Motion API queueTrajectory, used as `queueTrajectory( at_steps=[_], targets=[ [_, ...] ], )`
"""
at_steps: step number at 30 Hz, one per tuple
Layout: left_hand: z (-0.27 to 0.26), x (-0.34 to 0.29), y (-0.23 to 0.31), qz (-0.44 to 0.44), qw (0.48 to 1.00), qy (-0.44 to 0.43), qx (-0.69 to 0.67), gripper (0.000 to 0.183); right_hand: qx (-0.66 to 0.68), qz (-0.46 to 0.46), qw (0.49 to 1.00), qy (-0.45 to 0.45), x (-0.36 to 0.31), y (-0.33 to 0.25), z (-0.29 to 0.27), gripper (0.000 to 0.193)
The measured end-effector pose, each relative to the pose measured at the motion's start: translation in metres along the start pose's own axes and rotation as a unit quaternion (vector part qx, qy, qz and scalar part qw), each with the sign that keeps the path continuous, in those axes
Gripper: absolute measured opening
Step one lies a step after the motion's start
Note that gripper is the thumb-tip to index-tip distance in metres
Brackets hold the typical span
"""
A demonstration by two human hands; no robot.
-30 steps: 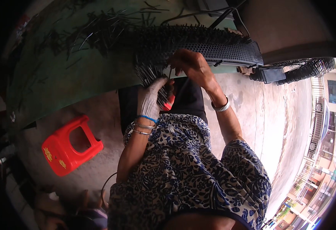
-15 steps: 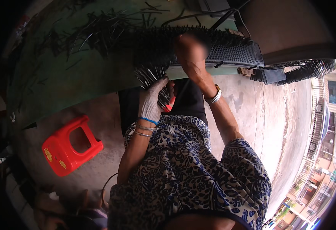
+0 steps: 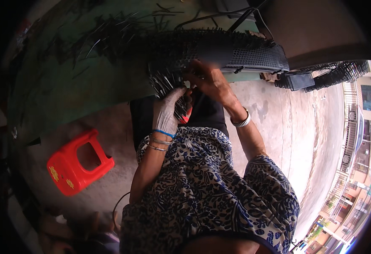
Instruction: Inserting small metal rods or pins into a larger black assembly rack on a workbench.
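My left hand [image 3: 167, 109], in a light knitted glove, is wrapped round a bundle of thin dark strips [image 3: 163, 84] whose ends fan out above the thumb. Close to the bundle's right side is my bare right hand [image 3: 211, 83], its fingers bent toward the strip ends. Whether a strip sits between its fingertips is too small and dark to tell. Just beyond both hands lies a long black perforated panel [image 3: 257, 58], with rows of dark bristly pieces standing along its far side and left part. A blurred patch covers some of the panel.
More dark strips [image 3: 113, 36] lie in a loose heap on the green tabletop [image 3: 67, 93]. A cable [image 3: 206, 17] runs behind the panel. On the floor at left, a red plastic stool [image 3: 73, 165] lies on its side. Black mesh pieces [image 3: 338, 78] stand at the far right.
My right hand has come back from over the panel, down and slightly left, to the strip bundle. My left hand and its bundle have stayed in place.
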State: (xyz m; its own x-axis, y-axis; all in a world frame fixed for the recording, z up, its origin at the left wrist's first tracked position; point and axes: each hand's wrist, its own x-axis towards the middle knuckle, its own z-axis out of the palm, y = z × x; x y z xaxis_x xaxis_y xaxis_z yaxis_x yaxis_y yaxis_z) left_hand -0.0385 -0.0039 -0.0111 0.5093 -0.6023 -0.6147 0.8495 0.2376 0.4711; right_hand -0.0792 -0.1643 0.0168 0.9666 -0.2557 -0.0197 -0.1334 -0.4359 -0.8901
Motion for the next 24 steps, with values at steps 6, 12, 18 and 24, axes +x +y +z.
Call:
queueTrajectory(
  at_steps=[6, 12, 18, 24],
  targets=[
    [0.002, 0.002, 0.006, -0.020, 0.999, 0.012, -0.035, 0.016, 0.010, -0.075, 0.963, 0.258, 0.001, -0.007, -0.004, 0.004],
    [0.004, 0.003, 0.005, -0.022, 0.998, -0.019, -0.063, 0.014, -0.098, -0.141, 0.924, 0.342, 0.030, 0.007, -0.005, 0.005],
    [0.001, 0.005, 0.001, -0.026, 0.999, -0.013, -0.039, 0.015, -0.189, -0.136, 0.930, 0.284, 0.035, 0.027, 0.005, 0.013],
    [0.007, 0.008, -0.002, -0.021, 0.999, -0.015, -0.027, 0.014, -0.342, -0.125, 0.898, 0.246, 0.025, 0.028, 0.004, 0.017]
  ],
)
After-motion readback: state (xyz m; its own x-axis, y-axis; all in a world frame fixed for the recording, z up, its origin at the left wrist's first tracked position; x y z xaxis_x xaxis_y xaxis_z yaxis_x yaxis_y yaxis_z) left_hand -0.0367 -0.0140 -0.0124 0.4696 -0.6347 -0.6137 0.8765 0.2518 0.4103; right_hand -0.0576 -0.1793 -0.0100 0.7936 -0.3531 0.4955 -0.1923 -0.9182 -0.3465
